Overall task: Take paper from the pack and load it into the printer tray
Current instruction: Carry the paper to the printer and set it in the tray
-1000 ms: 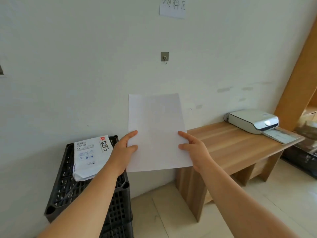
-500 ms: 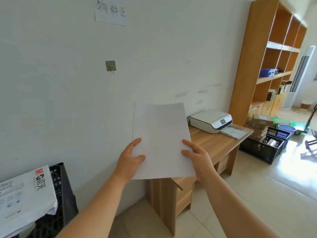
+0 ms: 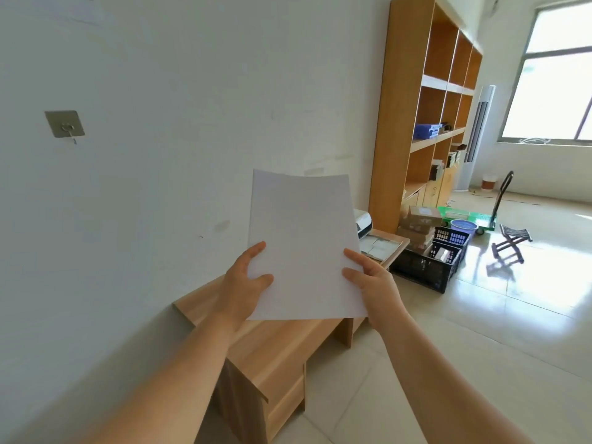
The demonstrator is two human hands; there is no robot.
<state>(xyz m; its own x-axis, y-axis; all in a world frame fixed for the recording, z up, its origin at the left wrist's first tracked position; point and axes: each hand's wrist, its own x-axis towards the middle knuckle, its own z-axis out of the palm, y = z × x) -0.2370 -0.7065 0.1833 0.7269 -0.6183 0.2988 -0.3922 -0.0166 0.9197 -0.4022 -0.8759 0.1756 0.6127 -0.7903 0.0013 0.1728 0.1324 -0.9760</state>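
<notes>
I hold a white sheet of paper (image 3: 302,238) upright in front of me, over the low wooden table (image 3: 278,347). My left hand (image 3: 243,280) grips its lower left edge and my right hand (image 3: 371,283) grips its lower right edge. The sheet hides most of the white printer (image 3: 363,223), which sits at the table's far end. Its paper tray (image 3: 379,246) sticks out toward me from the printer. The paper pack is out of view.
A white wall with a metal hook (image 3: 65,125) runs along the left. A tall wooden shelf (image 3: 426,100) stands beyond the table. Black crates (image 3: 429,267), cardboard boxes, a green cart (image 3: 467,216) and a folding stool (image 3: 512,241) sit on the tiled floor.
The view has swung right, past the black crate with the paper pack, toward the printer end of the table. Both hands still hold the sheet upright.
</notes>
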